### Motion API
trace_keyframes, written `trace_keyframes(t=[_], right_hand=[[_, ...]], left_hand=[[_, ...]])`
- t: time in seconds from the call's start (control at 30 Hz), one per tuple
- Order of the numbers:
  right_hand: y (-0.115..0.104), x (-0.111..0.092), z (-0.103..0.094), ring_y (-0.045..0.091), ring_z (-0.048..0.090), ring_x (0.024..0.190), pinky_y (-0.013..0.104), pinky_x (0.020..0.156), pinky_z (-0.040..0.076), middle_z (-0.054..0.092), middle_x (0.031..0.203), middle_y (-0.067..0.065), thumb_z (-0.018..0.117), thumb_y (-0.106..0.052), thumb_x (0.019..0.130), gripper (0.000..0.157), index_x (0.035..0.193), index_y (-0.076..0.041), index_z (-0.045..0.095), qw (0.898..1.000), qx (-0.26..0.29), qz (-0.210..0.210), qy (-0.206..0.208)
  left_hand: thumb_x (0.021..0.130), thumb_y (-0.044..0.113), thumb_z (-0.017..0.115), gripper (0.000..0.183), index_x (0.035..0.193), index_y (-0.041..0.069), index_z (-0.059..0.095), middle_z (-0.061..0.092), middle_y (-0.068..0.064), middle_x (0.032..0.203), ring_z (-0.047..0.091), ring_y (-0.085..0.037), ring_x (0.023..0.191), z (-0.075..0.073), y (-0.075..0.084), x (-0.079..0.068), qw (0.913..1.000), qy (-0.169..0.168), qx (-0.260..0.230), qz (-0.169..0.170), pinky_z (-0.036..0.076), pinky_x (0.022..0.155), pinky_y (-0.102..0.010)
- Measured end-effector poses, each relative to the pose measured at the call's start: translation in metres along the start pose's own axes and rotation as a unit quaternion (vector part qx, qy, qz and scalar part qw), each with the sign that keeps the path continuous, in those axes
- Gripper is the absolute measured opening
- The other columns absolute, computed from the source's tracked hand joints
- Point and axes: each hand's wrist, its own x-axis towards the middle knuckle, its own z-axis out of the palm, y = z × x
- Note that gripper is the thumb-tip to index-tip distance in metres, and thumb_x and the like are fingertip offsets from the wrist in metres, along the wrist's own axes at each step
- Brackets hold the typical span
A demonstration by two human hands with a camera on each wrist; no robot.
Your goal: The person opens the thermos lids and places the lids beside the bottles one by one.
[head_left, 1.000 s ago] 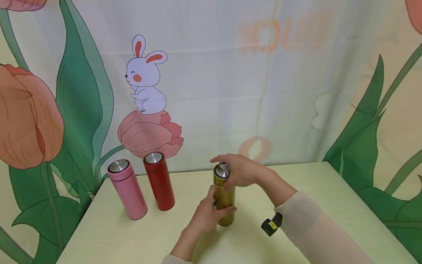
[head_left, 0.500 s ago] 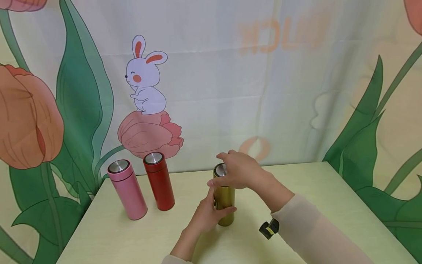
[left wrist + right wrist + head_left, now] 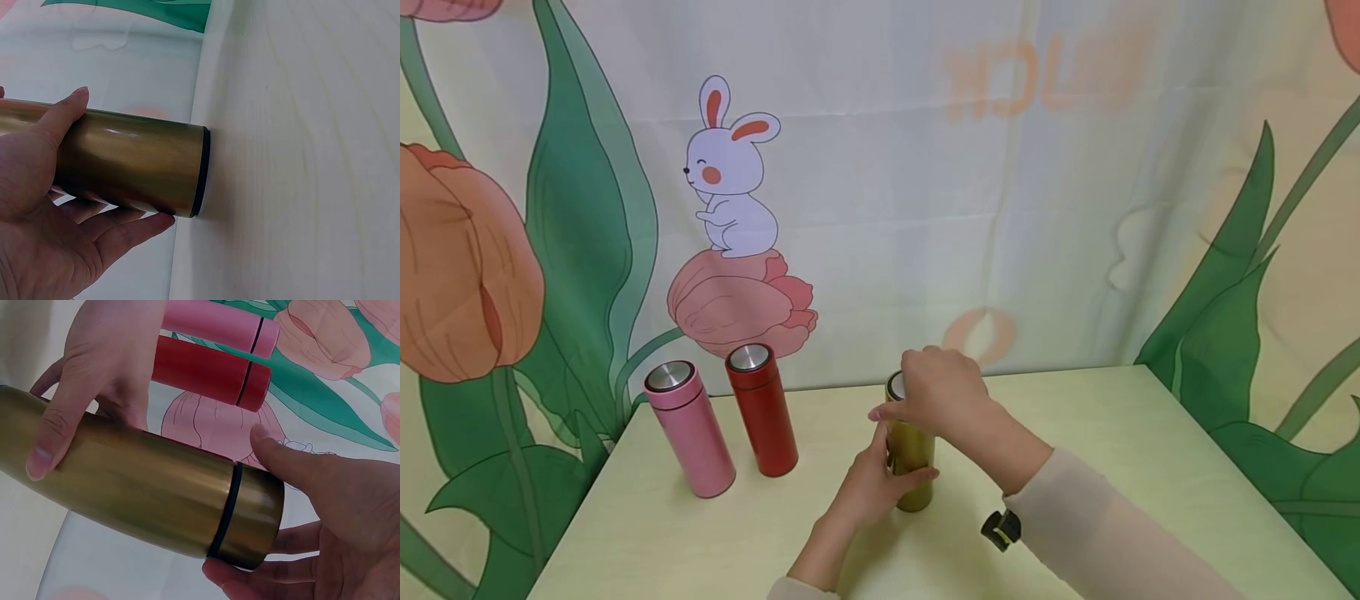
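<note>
A gold thermos (image 3: 913, 450) stands upright on the table, its dark base at the tabletop in the left wrist view. My left hand (image 3: 867, 492) grips the lower body from the left, thumb on one side and fingers behind. On top, my right hand (image 3: 946, 392) holds the gold lid (image 3: 257, 515), with thumb and fingers on opposite sides of it. A dark ring (image 3: 226, 509) runs between lid and body. Much of the silver lid top is hidden by the right hand in the head view.
A pink thermos (image 3: 692, 437) and a red thermos (image 3: 765, 421) stand on the left of the pale table (image 3: 1097, 508). Behind the table hangs a curtain (image 3: 880, 208) printed with a rabbit and tulips. A black strapped device (image 3: 1002, 529) is at the right wrist.
My right hand has turned on the lid, its thumb swinging left across the front and its knuckles coming over the top. The left hand and the thermos have stayed in place.
</note>
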Motion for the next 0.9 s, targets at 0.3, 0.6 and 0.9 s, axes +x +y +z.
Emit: trace_keyframes(t=[0.3,0.6,0.9], right_hand=[[-0.0037,0.0003,0.0054,0.013,0.051,0.053,0.029,0.047,0.042,0.055,0.059,-0.002,0.087,-0.052,0.08,0.045,0.07,-0.016,0.062,1.0,0.003,-0.009,0.016],[-0.0043,0.0008,0.0033,0.013,0.048,0.057,0.029,0.049,0.04,0.054,0.063,-0.002,0.087,-0.047,0.081,0.041,0.07,-0.015,0.063,1.0,0.002,-0.018,0.006],[-0.0007,0.0019,-0.0002,0.017,0.058,0.069,0.033,0.058,0.048,0.059,0.073,-0.001,0.088,-0.04,0.081,0.038,0.087,-0.01,0.067,0.999,0.002,-0.039,-0.012]], left_hand=[[0.084,0.064,0.078,0.113,0.167,0.025,0.011,0.052,-0.014,0.155,0.05,-0.032,0.144,0.0004,-0.0014,0.0017,0.9999,-0.003,-0.009,-0.011,0.045,0.114,-0.055],[0.084,0.061,0.08,0.112,0.166,0.03,0.01,0.061,-0.011,0.143,0.059,-0.023,0.129,0.001,-0.0038,0.0025,1.0,0.005,-0.002,0.0,0.048,0.107,-0.05],[0.082,0.065,0.079,0.105,0.162,0.032,0.019,0.057,-0.011,0.149,0.055,-0.028,0.139,0.0009,-0.0038,0.0041,0.9999,-0.004,-0.013,-0.005,0.047,0.111,-0.053]])
